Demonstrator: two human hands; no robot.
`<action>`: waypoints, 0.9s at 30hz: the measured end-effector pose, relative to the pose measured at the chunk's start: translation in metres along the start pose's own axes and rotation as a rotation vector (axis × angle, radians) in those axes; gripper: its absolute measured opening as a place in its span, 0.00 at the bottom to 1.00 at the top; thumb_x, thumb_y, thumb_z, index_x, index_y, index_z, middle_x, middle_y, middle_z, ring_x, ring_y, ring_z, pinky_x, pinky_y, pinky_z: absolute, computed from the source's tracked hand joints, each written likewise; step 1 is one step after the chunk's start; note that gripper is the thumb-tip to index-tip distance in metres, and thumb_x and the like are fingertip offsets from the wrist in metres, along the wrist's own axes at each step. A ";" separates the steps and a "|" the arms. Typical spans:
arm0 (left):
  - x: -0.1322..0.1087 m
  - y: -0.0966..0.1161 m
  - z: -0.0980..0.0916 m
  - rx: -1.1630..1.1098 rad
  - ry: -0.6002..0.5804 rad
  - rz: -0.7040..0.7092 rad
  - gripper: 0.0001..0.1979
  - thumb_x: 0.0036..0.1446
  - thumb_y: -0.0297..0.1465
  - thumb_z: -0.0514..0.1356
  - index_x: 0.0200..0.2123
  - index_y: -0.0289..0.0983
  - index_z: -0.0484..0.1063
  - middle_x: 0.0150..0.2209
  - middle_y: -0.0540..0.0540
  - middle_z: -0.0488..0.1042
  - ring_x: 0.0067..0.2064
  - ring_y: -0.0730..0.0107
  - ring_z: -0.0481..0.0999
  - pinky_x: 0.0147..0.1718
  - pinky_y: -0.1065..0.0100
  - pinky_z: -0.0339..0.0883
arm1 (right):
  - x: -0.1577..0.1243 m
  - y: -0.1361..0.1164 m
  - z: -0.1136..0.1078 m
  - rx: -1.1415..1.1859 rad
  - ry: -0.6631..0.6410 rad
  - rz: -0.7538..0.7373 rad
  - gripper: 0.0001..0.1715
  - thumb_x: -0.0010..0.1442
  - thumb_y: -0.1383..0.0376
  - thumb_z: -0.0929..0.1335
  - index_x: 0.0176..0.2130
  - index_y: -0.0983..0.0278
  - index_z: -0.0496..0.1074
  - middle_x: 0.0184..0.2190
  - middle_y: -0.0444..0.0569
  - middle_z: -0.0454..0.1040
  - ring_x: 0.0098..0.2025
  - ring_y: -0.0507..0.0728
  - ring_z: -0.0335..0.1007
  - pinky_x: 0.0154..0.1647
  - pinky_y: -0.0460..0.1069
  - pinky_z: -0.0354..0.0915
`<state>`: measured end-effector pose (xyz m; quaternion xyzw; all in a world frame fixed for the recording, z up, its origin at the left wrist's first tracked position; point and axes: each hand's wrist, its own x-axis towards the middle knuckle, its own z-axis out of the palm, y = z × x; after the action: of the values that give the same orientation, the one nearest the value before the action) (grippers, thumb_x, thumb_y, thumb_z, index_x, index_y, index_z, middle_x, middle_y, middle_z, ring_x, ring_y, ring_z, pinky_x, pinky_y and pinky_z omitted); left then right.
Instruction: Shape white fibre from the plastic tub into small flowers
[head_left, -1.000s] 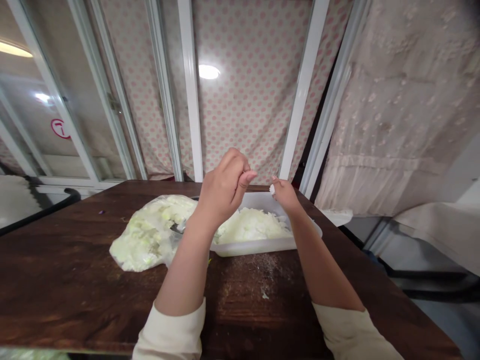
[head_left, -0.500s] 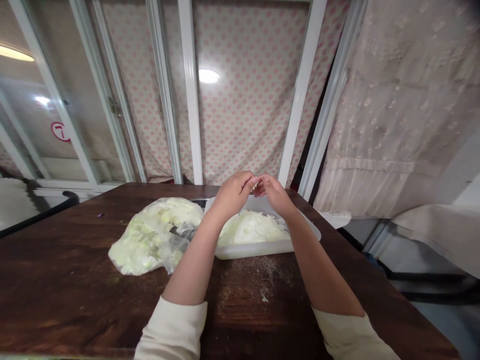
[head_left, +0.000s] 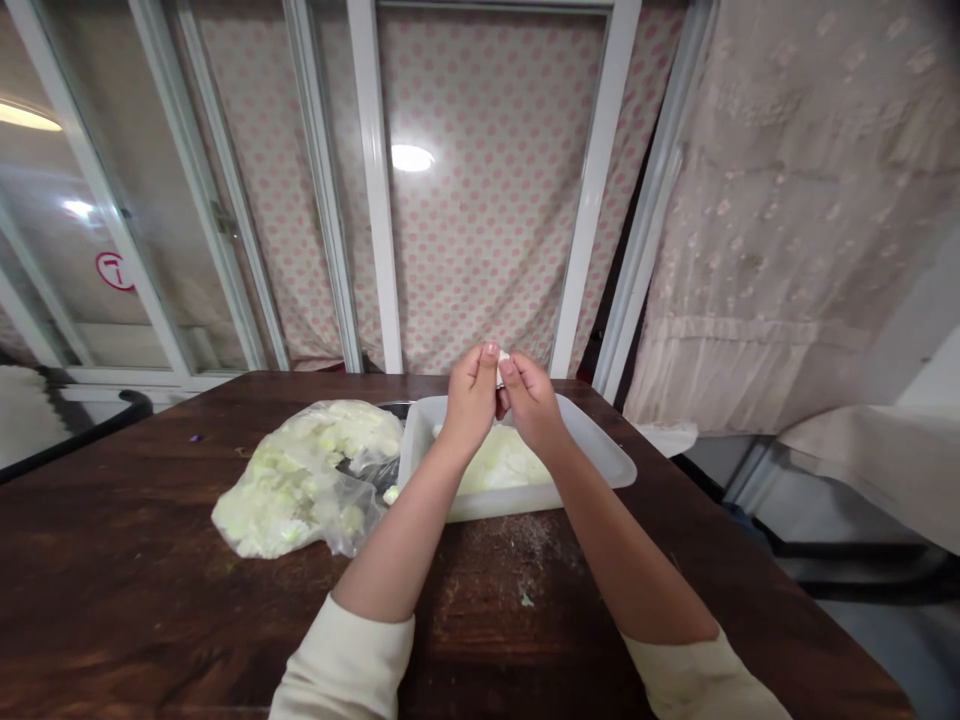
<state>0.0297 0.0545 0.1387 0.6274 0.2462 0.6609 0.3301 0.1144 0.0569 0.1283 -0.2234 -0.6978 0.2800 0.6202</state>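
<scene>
- Right at my fingers (head_left: 509,368): they're clamped, both thumbs up, on a small white piece (head_left: 502,358) that peeks out between them.
- My left hand (head_left: 472,390) grips one side, my right hand (head_left: 531,398) the other, thumbs nearly meeting; my far fingertips are tucked behind, so I can't tell exactly how they curl.
- I'd judge this a job for pressure from the thumb pads: short, light pulls, because the piece looks soft enough to crumble if I squeeze hard.
- Knuckles close together, that's the way; small movements should give me more control than a big tug.
- Wrists raised above the tub (head_left: 609,466), a good spot, I reckon, since any crumb should drop onto the white heap (head_left: 501,462) inside it.
- Forearms slant inward from either side, making a peak at the hands, cream sleeves (head_left: 349,655) pushed back out of the mess.
- Left of the tub, the clear bag (head_left: 289,500) of pale green-white bits slumps on the desk (head_left: 495,650); I'd mind my left forearm, which passes close by it.
- Nearer me, pale crumbs (head_left: 527,600) dot the wood.
</scene>
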 end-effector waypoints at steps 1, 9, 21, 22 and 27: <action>0.000 0.001 0.000 -0.007 0.007 -0.015 0.20 0.56 0.49 0.47 0.24 0.38 0.56 0.13 0.57 0.56 0.13 0.80 0.58 0.12 0.75 0.52 | 0.000 -0.001 0.001 0.021 -0.002 0.014 0.22 0.58 0.48 0.60 0.24 0.62 0.56 0.13 0.37 0.55 0.16 0.46 0.55 0.18 0.43 0.54; 0.004 -0.002 0.002 -0.116 -0.173 -0.129 0.18 0.56 0.47 0.49 0.27 0.37 0.60 0.17 0.54 0.61 0.18 0.78 0.65 0.19 0.75 0.59 | 0.011 0.002 -0.013 0.194 0.057 0.173 0.25 0.51 0.44 0.64 0.24 0.63 0.60 0.11 0.35 0.51 0.13 0.45 0.51 0.14 0.43 0.50; 0.009 -0.019 0.001 -0.137 -0.093 -0.188 0.19 0.53 0.47 0.52 0.27 0.36 0.61 0.13 0.56 0.61 0.13 0.79 0.62 0.14 0.75 0.54 | 0.010 0.011 -0.008 0.211 -0.018 0.222 0.23 0.53 0.46 0.63 0.27 0.61 0.55 0.12 0.33 0.54 0.13 0.46 0.54 0.15 0.43 0.51; 0.009 -0.019 0.001 -0.126 -0.084 -0.189 0.18 0.53 0.46 0.53 0.27 0.36 0.62 0.13 0.56 0.61 0.13 0.79 0.62 0.14 0.75 0.54 | 0.010 0.011 -0.007 0.225 -0.003 0.226 0.22 0.54 0.47 0.63 0.28 0.61 0.55 0.12 0.33 0.53 0.13 0.45 0.53 0.15 0.43 0.51; 0.014 -0.018 -0.005 -0.075 0.101 -0.136 0.15 0.49 0.39 0.58 0.19 0.35 0.62 0.15 0.55 0.59 0.17 0.82 0.59 0.17 0.76 0.54 | 0.011 0.012 -0.010 0.272 -0.010 0.269 0.20 0.54 0.49 0.63 0.28 0.61 0.56 0.14 0.33 0.50 0.13 0.44 0.50 0.15 0.43 0.48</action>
<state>0.0269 0.0770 0.1343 0.5625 0.2796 0.6764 0.3845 0.1228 0.0741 0.1296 -0.2272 -0.6205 0.4533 0.5982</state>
